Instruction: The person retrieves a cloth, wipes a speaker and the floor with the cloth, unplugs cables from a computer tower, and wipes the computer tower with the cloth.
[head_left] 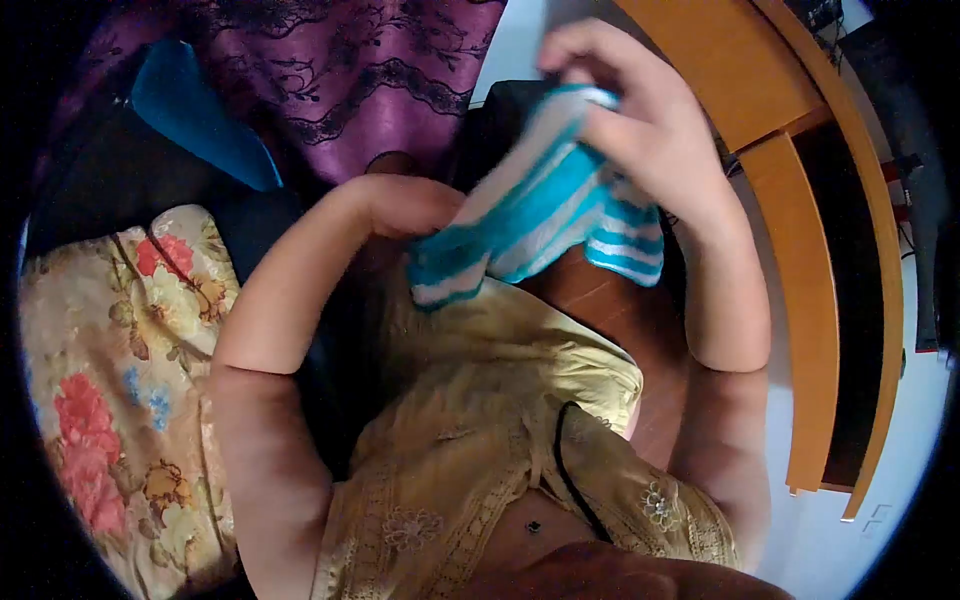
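At the far left, a floral fabric [120, 370] with red, blue and yellowish blooms lies over a dark surface, and beyond it sits a blue piece [195, 115] with a pointed lower end. Next comes a purple drape [390, 50] with black lace-like patterning, hanging behind the hands. In front of its lower edge, the left hand [415, 205] bends inward at the wrist, against the lower left part of a striped cloth [540, 225]; its fingers are hidden, so I cannot tell whether they grip. The cloth, turquoise and white, hangs slanted between both hands, above the lap of the person's yellowish top [470, 430]. To its right, the right hand [640, 110] grips the upper end between thumb and curled fingers, slightly blurred. Furthest right, curved wooden furniture [790, 210] stands against a pale wall [920, 420].
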